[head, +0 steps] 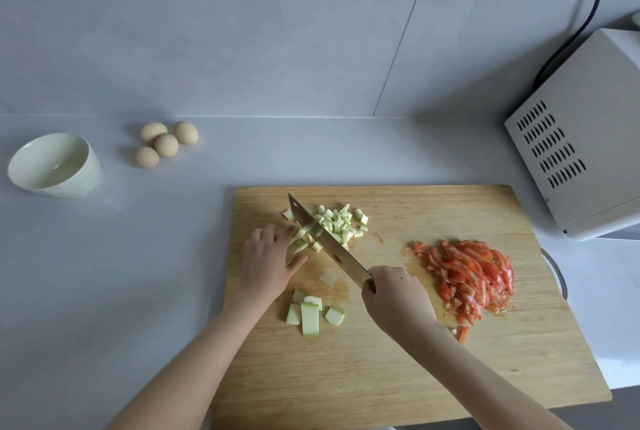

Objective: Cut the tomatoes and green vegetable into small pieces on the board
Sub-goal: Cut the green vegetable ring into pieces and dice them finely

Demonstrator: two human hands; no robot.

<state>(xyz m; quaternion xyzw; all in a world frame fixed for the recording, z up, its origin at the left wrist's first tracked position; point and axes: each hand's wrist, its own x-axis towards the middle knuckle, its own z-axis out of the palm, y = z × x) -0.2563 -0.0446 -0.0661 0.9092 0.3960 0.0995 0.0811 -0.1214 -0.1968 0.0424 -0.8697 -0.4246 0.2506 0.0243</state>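
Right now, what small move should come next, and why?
Probably press the knife down through the green strips the left hand steadies: the right hand grips its handle, the blade lies across them, and larger pieces wait nearby.

On the worktop (173,239), the cutting board (381,360) lies right of the bowl (55,165) and eggs (166,144); tomato strips (467,277) lie right of the diced pieces (341,222).

The left grip (268,256) lies flat, fingers extended; the right grip (394,294) curls around the knife (325,239).
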